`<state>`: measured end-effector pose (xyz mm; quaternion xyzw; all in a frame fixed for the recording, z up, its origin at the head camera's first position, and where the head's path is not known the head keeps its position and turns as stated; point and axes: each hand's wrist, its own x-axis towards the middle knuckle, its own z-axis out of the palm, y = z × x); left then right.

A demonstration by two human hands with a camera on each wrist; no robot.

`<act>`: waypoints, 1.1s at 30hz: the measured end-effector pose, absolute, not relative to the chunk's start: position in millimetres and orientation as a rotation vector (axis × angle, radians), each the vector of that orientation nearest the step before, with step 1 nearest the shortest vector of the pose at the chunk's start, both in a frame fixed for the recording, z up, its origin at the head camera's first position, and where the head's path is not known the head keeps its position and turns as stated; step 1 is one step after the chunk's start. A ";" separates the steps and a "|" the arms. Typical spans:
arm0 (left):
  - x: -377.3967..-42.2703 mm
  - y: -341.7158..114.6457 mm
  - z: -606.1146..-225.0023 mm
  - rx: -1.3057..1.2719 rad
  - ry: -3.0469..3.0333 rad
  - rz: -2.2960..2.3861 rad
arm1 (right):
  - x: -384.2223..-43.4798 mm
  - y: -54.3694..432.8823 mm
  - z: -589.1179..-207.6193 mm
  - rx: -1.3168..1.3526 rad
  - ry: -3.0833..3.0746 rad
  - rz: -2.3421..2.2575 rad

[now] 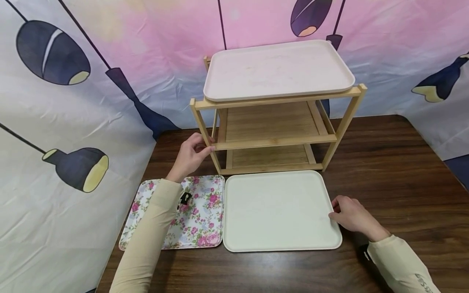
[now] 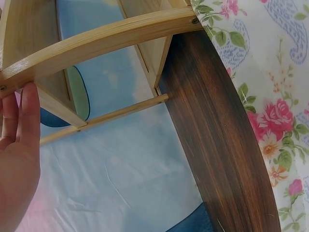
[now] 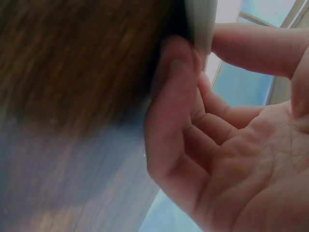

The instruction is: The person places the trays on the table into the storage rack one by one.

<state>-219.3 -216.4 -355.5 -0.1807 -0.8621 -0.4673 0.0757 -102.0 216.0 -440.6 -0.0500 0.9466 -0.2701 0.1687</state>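
A wooden three-tier rack (image 1: 276, 143) stands at the back of the table. My left hand (image 1: 190, 156) holds its front left leg at the height of the middle shelf, thumb in front and fingers behind. Seen in the left wrist view, fingers (image 2: 30, 113) lie against the wooden leg (image 2: 111, 38). My right hand (image 1: 353, 215) pinches the right edge of a plain off-white tray (image 1: 278, 211) lying in front of the rack. In the right wrist view, curled fingers sit under the tray rim (image 3: 200, 24) with the thumb on top.
A floral tray (image 1: 198, 215) lies on the left, beside the off-white one and partly under my left forearm. A pale pink tray (image 1: 278, 71) rests on the rack's top. Behind the dark wooden table (image 1: 395, 162) hangs a patterned cloth (image 1: 157, 40).
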 end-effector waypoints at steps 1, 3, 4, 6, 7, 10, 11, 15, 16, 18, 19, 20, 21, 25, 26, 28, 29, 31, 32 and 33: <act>-221.7 -218.2 -358.6 -0.542 -2.582 -1.401 | -102.0 215.9 -440.4 -0.142 2.693 -0.766; -225.1 -220.9 -363.0 -0.547 -2.578 -1.397 | -102.3 216.0 -440.2 -0.142 2.696 -0.766; -225.8 -221.5 -364.0 -0.552 -2.574 -1.395 | -102.3 216.3 -440.7 -0.141 2.699 -0.765; -226.4 -222.1 -364.9 -0.558 -2.570 -1.391 | -102.0 216.9 -441.0 -0.137 2.701 -0.768; -226.7 -222.5 -365.2 -0.559 -2.568 -1.391 | -101.9 217.2 -441.3 -0.137 2.702 -0.772; -227.1 -223.2 -366.4 -0.553 -2.564 -1.396 | -101.3 219.5 -442.2 -0.148 2.691 -0.813; -226.9 -223.3 -366.5 -0.553 -2.565 -1.394 | -101.0 220.4 -442.2 -0.151 2.679 -0.841; -227.5 -223.5 -366.7 -0.557 -2.555 -1.401 | -99.2 225.2 -444.9 -0.153 2.584 -1.014; -227.4 -223.4 -366.5 -0.558 -2.554 -1.403 | -98.5 226.0 -445.8 -0.148 2.548 -1.069; -227.4 -223.4 -366.4 -0.555 -2.551 -1.412 | -97.6 227.3 -447.2 -0.132 2.483 -1.154; -227.5 -223.3 -366.2 -0.553 -2.552 -1.413 | -97.2 227.9 -447.9 -0.111 2.451 -1.190; -227.3 -223.0 -366.0 -0.550 -2.553 -1.416 | -96.9 228.4 -448.5 -0.093 2.424 -1.222; -227.1 -222.9 -365.8 -0.547 -2.555 -1.416 | -96.7 229.0 -448.9 -0.071 2.395 -1.250; -226.9 -223.0 -366.0 -0.538 -2.561 -1.414 | -93.8 232.0 -450.2 0.007 2.258 -1.395; -226.9 -223.1 -366.1 -0.538 -2.563 -1.414 | -92.5 232.9 -450.3 0.015 2.224 -1.431; -227.3 -223.3 -366.4 -0.537 -2.567 -1.410 | -89.7 234.9 -449.6 0.011 2.152 -1.501; -227.4 -223.4 -366.5 -0.536 -2.569 -1.408 | -88.5 235.8 -448.9 0.011 2.122 -1.529; -227.7 -223.5 -366.6 -0.535 -2.571 -1.403 | -85.5 237.5 -447.2 -0.028 2.070 -1.582; -227.8 -223.6 -366.6 -0.533 -2.573 -1.398 | -84.2 238.3 -446.4 -0.052 2.041 -1.613; -227.8 -223.7 -366.6 -0.532 -2.573 -1.393 | -83.1 239.2 -445.5 -0.082 2.009 -1.647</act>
